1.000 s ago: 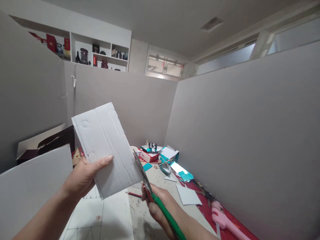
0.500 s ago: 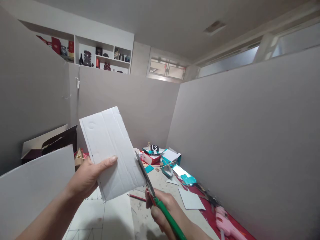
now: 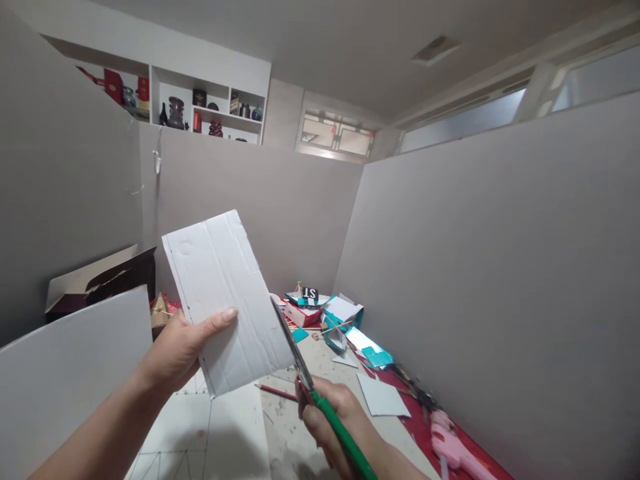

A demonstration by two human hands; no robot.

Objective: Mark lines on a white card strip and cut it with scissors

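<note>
A white cardboard piece [image 3: 225, 267], creased lengthwise, is held up tilted above the table. My left hand [image 3: 187, 340] grips its lower left side, thumb on the front face and fingers hidden behind. My right hand [image 3: 333, 413] is wrapped round green-handled scissors [image 3: 343, 433]. Their metal blades point up and left, lying along the card's right edge near its lower corner. How far apart the blades are is hard to make out. Beneath the hands, a white sheet with drawn lines [image 3: 225, 427] covers part of the table, and a red pencil [image 3: 276, 391] rests beside it.
A large white board [image 3: 80, 373] stands at the left. Small model boats [image 3: 307, 295], teal scraps [image 3: 377, 357] and a white offcut [image 3: 383, 395] lie farther back and right. A pink glue gun [image 3: 455, 443] rests on red cloth near the right partition [image 3: 490, 267].
The whole view has shifted slightly. Both hands, the card and the scissors keep nearly the same arrangement, with the blades still at the card's right edge.
</note>
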